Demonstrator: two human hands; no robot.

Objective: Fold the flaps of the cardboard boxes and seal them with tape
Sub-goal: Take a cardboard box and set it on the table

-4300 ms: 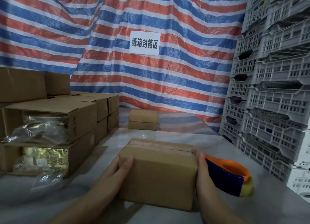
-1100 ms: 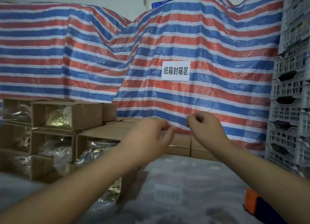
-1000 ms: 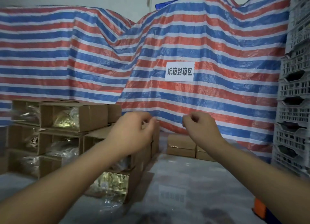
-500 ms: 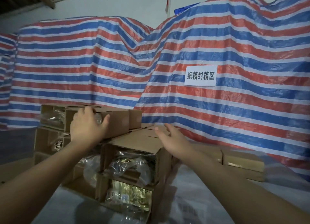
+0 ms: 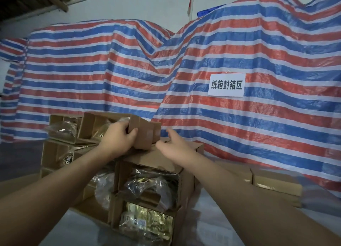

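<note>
A stack of open-ended cardboard boxes [image 5: 147, 188] holding foil and plastic packets fills the left centre. On top of it sits a small open cardboard box [image 5: 145, 133], tilted. My left hand [image 5: 118, 137] grips its near edge, fingers curled over the rim. My right hand [image 5: 177, 146] reaches beside the box's right end, fingers relaxed, holding nothing; whether it touches the box I cannot tell. No tape dispenser is in view.
Sealed boxes [image 5: 275, 185] lie on the white table [image 5: 212, 225] at the right. A red, white and blue striped tarp [image 5: 239, 126] with a white paper sign [image 5: 226, 85] hangs behind everything. More open boxes [image 5: 62, 127] stack at the far left.
The view has turned left toward the stack. My left hand has closed on the top box and tilted it. My right hand has moved up beside it.
</note>
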